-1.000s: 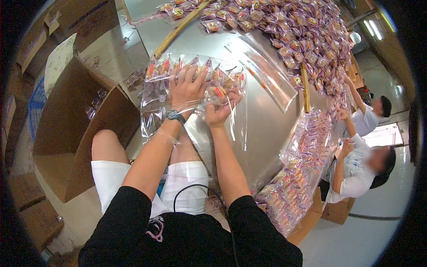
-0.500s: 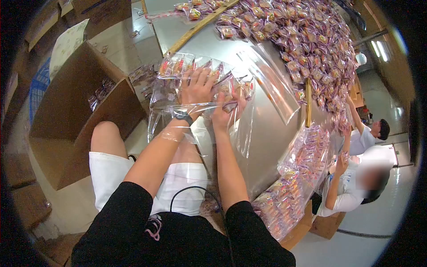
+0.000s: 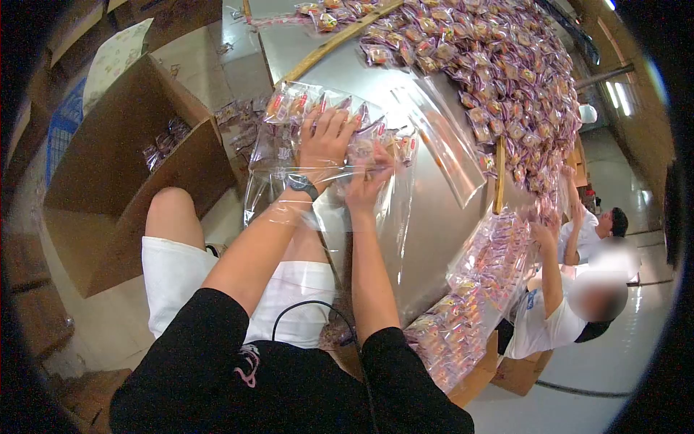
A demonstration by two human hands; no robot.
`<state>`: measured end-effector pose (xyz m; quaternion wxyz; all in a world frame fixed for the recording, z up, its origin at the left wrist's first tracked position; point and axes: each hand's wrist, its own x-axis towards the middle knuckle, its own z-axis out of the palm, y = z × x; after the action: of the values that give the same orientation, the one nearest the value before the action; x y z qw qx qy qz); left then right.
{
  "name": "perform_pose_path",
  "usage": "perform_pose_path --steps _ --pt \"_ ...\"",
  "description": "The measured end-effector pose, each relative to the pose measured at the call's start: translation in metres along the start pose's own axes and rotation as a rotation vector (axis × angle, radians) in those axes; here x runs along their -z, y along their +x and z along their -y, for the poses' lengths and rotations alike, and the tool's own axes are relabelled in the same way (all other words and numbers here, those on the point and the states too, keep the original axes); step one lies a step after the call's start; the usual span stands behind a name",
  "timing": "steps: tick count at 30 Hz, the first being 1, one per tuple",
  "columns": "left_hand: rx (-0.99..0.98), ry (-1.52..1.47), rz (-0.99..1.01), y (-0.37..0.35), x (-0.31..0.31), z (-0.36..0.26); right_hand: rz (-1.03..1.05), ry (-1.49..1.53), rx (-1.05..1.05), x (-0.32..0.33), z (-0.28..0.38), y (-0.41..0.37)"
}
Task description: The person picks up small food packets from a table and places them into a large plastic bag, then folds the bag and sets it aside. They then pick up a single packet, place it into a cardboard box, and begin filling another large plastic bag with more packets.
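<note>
Inside a large clear plastic bag [image 3: 278,181], my left hand [image 3: 323,145] lies flat with fingers stretched over a row of small wrapped snack packets [image 3: 296,108]. A dark watch [image 3: 302,186] is on that wrist, with the bag's film around the forearm. Beside it, also under the film, my right hand [image 3: 367,184] is at the right end of the row, close to more packets [image 3: 405,147]. Its fingers are blurred by motion and glare, so whether they grip a packet cannot be told. The bag rests on the metal table [image 3: 426,249].
A heap of packets [image 3: 499,79] covers the table's far right, edged by wooden strips [image 3: 340,40]. Another clear bag [image 3: 441,137] lies nearby. Filled bags [image 3: 463,311] are at right, near co-workers [image 3: 549,318]. An open cardboard box [image 3: 123,195] holding some packets stands left.
My right hand has shifted slightly, its fingers moving from around a packet to the end of the row. My left hand stays on the packets. A co-worker's arm at right has reached toward the heap.
</note>
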<state>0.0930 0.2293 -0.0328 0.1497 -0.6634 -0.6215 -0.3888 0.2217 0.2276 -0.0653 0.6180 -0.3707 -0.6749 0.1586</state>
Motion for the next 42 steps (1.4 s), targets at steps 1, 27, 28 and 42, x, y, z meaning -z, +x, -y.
perform_pose_path --steps 1,27,28,42 --pt "-0.002 0.013 -0.007 0.000 -0.002 0.001 0.073 0.010 0.013 0.001 0.001 0.000" --pt "0.063 -0.085 -0.063 0.004 0.002 0.001 -0.089 -0.577 0.016 -0.007 0.007 0.028" --pt "0.056 -0.063 -0.064 0.003 0.000 0.002 -0.054 -0.621 0.063 -0.006 0.012 0.034" --pt "-0.170 -0.066 -0.015 0.002 0.011 -0.001 0.016 -0.367 -0.039 0.001 -0.003 0.028"
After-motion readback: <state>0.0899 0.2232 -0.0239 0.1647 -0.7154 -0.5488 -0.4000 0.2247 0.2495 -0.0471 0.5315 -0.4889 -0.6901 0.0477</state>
